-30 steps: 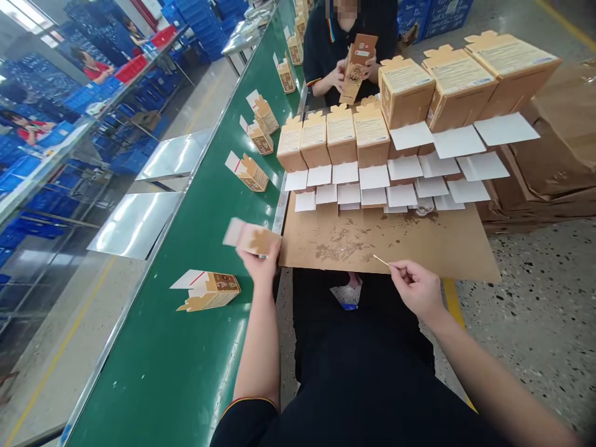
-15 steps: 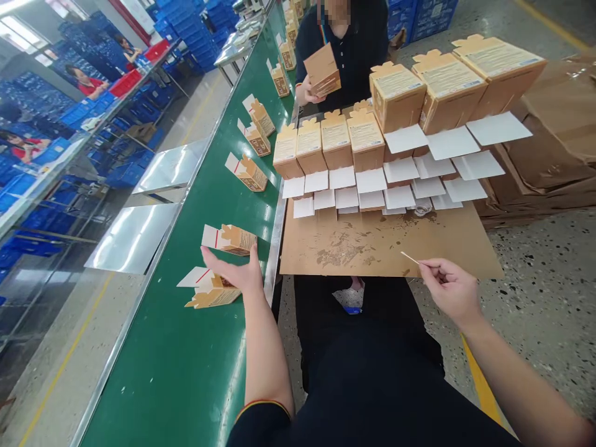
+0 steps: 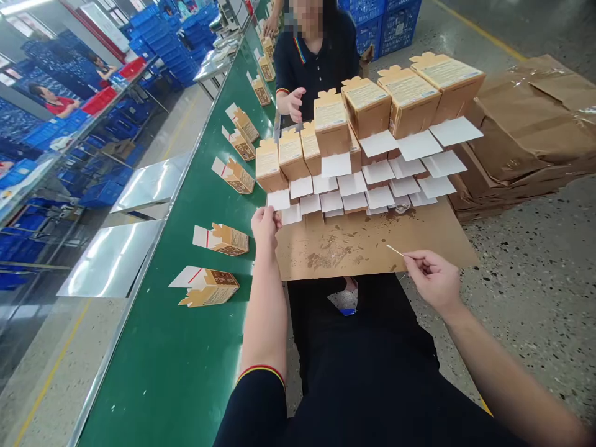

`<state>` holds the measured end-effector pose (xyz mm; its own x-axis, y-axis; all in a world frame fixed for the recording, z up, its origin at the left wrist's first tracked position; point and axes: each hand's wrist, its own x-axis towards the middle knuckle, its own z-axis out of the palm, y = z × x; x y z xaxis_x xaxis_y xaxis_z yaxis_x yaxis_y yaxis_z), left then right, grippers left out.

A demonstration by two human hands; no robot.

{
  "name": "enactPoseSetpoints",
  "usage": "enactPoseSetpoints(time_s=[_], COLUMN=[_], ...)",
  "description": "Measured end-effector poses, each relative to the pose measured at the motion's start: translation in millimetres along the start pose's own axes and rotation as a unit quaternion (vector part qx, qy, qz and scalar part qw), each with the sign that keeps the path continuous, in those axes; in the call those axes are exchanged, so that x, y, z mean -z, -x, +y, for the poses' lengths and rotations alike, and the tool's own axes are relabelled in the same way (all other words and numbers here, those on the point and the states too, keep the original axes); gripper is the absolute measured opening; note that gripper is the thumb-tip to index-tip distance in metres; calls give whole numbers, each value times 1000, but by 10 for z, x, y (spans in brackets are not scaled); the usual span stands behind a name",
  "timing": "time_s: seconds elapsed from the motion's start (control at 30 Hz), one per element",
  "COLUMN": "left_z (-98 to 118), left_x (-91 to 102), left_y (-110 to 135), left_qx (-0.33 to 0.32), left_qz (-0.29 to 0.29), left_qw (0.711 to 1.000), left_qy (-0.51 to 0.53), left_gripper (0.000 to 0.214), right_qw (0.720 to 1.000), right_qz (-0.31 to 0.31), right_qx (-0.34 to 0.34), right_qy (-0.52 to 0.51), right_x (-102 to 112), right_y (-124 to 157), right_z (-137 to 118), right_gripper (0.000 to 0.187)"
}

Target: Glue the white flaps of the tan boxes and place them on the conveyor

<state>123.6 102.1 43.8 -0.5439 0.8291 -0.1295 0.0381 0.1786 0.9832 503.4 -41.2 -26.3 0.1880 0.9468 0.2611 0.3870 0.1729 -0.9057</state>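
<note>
My left hand (image 3: 266, 227) is at the near left corner of the stacked cartons, fingers curled closed at the white flap (image 3: 278, 199) of the leftmost carton (image 3: 270, 167). Its fingertips are partly hidden, but they seem to pinch the flap's lower edge. In my right hand (image 3: 434, 277) a thin white cotton swab (image 3: 395, 249) is pinched between thumb and finger, tip pointing left. That hand hovers over the near edge of a stained cardboard sheet (image 3: 298, 264). Rows of brown cartons stand on the sheet, their white flaps hanging toward me.
To my left runs a green conveyor belt (image 3: 186, 354) carrying several open cartons, the nearest one (image 3: 214, 287) with its flap out. Across the stack sits a co-worker (image 3: 316, 62), one hand open. Brown wrapped cardboard (image 3: 531, 130) lies at right; blue crates (image 3: 400, 25) stand behind.
My left hand has gone from the cartons on the belt to the stack's leftmost flap, fingers closing. The co-worker has set a carton on the stack and let go. My right hand keeps the cotton swab.
</note>
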Motion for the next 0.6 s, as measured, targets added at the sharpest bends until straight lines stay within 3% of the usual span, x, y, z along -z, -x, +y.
enactPoseSetpoints(time_s=[0.17, 0.23, 0.3, 0.37, 0.5, 0.6], left_z=[-550, -770, -901, -945, -927, -958], left_x=[679, 921, 1022, 959, 584, 407], left_y=[683, 828, 851, 802, 757, 875], left_qx=[-15, 12, 30, 32, -22, -79], left_qz=[-26, 11, 32, 11, -73, -91], left_qw=[1000, 1000, 998, 999, 995, 990], left_qy=[8, 14, 34, 29, -59, -69], left_gripper=[39, 42, 57, 67, 66, 61], right_qw=[1000, 1000, 999, 997, 980, 970], right_qz=[1, 7, 11, 14, -9, -53], right_qx=[-20, -19, -7, 13, 52, 62], right_qy=[9, 12, 31, 79, 193, 230], right_x=[109, 168, 231, 287, 302, 214], right_y=[84, 57, -71, -319, -1001, -1393], right_z=[94, 138, 176, 207, 248, 287], right_gripper=[33, 33, 31, 27, 11, 15])
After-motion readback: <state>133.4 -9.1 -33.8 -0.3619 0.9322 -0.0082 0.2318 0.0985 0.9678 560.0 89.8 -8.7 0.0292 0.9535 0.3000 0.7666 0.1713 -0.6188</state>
